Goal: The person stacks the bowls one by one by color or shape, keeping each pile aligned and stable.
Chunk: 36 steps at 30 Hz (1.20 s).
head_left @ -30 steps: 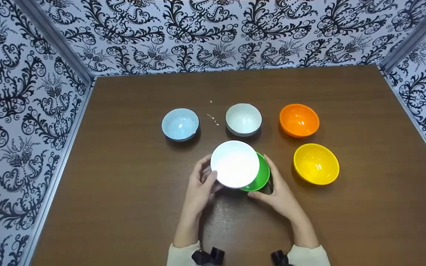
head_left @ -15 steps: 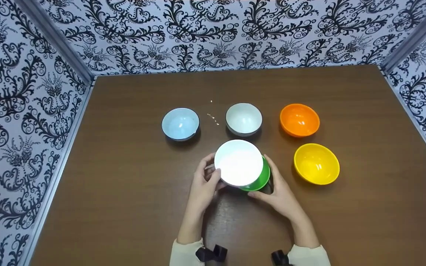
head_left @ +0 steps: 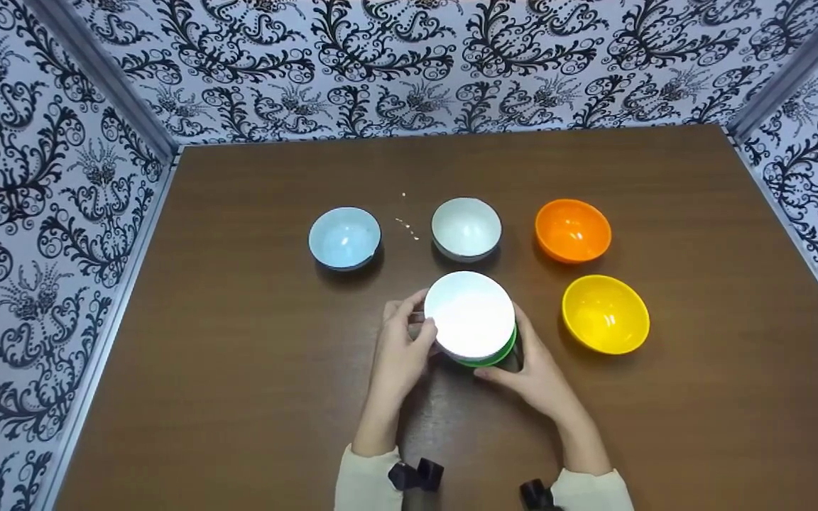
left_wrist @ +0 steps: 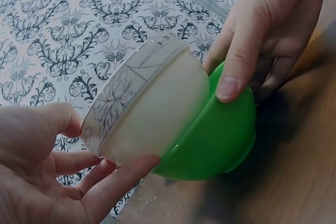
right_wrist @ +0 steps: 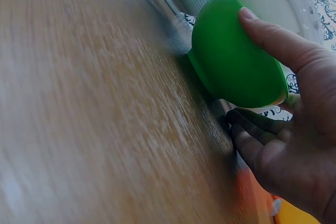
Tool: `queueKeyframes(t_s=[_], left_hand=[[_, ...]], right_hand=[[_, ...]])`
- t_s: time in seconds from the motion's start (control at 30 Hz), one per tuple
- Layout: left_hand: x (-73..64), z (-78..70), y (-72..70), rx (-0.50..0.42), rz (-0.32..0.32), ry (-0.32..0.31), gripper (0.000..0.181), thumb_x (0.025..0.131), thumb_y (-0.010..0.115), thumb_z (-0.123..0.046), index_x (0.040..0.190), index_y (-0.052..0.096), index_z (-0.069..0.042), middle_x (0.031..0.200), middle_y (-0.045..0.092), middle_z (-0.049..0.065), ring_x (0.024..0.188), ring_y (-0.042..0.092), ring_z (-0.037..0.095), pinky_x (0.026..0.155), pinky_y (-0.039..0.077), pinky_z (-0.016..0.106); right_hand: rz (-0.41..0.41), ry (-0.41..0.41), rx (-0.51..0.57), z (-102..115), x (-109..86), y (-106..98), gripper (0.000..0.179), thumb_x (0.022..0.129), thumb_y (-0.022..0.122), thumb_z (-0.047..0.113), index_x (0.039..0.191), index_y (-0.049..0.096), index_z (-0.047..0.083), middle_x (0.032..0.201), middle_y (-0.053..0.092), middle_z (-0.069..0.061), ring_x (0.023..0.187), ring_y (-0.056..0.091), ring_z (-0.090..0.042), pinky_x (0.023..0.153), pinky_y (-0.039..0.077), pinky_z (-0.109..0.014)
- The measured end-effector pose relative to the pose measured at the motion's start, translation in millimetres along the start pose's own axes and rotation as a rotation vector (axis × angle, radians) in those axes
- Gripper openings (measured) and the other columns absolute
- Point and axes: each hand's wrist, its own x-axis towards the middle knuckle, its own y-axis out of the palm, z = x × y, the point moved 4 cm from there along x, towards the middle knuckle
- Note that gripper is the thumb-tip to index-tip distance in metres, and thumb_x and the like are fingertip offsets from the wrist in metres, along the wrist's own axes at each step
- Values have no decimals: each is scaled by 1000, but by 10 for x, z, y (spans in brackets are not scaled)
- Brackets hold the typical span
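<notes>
A white bowl (head_left: 471,316) with a grey leaf pattern below its rim sits partly inside a green bowl (left_wrist: 220,140). My left hand (head_left: 402,355) holds the white bowl by its left side, thumb at the rim and fingers beneath, as the left wrist view shows. Around the green bowl's right side curls my right hand (head_left: 542,380), its thumb pressed on the outer wall near the rim. From the head view, the white bowl hides most of the green one. The green bowl's foot is close to the table, though contact is hard to tell.
Behind the hands stand a light blue bowl (head_left: 344,239), a pale grey-white bowl (head_left: 466,228) and an orange bowl (head_left: 573,231). To the right is a yellow bowl (head_left: 606,314). Small pale crumbs (head_left: 407,226) lie on the brown table (head_left: 238,397). Patterned walls (head_left: 395,64) enclose its back and sides.
My left hand has shifted right with the white bowl, which now covers more of the green bowl. The right hand and green bowl have stayed in place.
</notes>
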Motion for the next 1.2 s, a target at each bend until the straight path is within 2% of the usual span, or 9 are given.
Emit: queueKeyframes(t_s=[0.17,0.53,0.77,0.97,1.2], left_hand=[[16,-13,24,83,-3,11,47,92,53,-9,139,55,-2,119,50,14,105,64,22,78,59,26],[49,-46,55,218,-6,0,44,93,54,-12,135,59,-5,121,56,10,108,63,20,90,58,31],[69,-55,71,314,-9,10,42,92,55,-12,133,62,-6,122,59,10,108,65,21,94,56,36],[85,-15,94,364,-21,21,42,90,57,-7,132,64,-8,122,62,10,105,65,19,92,56,36],[81,16,104,357,-37,7,40,92,57,-7,130,65,-9,122,63,9,97,67,17,79,58,31]], right_hand=[[-12,-12,-13,19,-7,10,119,72,90,30,161,12,15,166,21,-7,154,21,-26,127,17,-53],[-30,-39,4,4,-12,18,117,72,91,27,160,15,14,165,25,-8,153,23,-25,126,19,-49],[-24,-13,-10,11,-11,13,118,72,91,30,160,15,14,165,25,-8,152,25,-25,126,21,-50],[-15,3,-13,7,-14,10,119,72,90,33,161,13,15,165,24,-7,153,24,-24,126,20,-49],[-25,-18,-3,27,-29,11,117,73,90,27,160,15,9,164,26,-12,152,26,-28,126,19,-50]])
